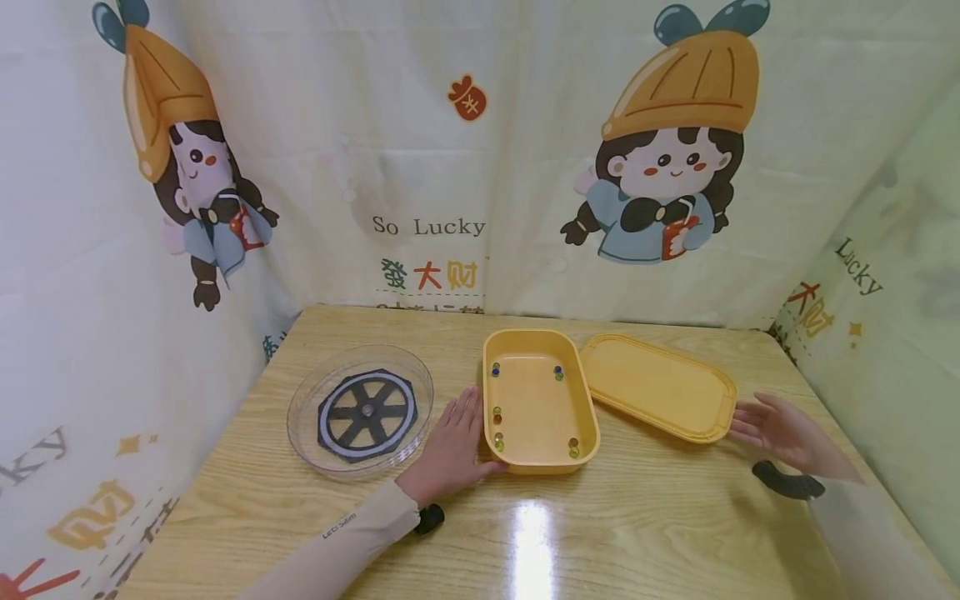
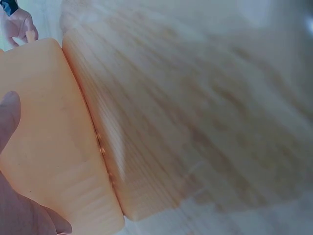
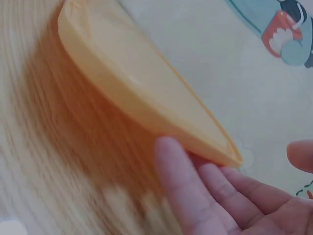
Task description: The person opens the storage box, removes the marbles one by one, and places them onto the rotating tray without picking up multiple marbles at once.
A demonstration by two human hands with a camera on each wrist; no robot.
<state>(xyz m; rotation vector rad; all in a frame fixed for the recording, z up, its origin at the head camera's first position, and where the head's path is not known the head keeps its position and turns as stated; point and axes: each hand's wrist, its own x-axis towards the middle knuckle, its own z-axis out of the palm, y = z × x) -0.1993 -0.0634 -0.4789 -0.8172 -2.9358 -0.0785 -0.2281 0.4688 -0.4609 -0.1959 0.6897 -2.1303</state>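
Note:
A yellow plastic tub (image 1: 536,400) stands mid-table with several small glass marbles (image 1: 558,372) lying in pairs near its walls. My left hand (image 1: 450,446) rests against the tub's left side with its fingers straight and the thumb at the near corner. That side, with fingers on it, fills the left of the left wrist view. To the right lies a matching yellow lid (image 1: 660,385), its far-left end beside the tub. My right hand (image 1: 776,429) touches the lid's right end with extended fingers (image 3: 178,176). In the right wrist view the thumb stands apart from the lid.
A clear round dish (image 1: 300,417) with a black and grey spoked pattern stands left of the tub, close to my left forearm. Patterned curtains (image 1: 525,167) hang behind and beside the wooden table (image 1: 645,517). Light glares off the front.

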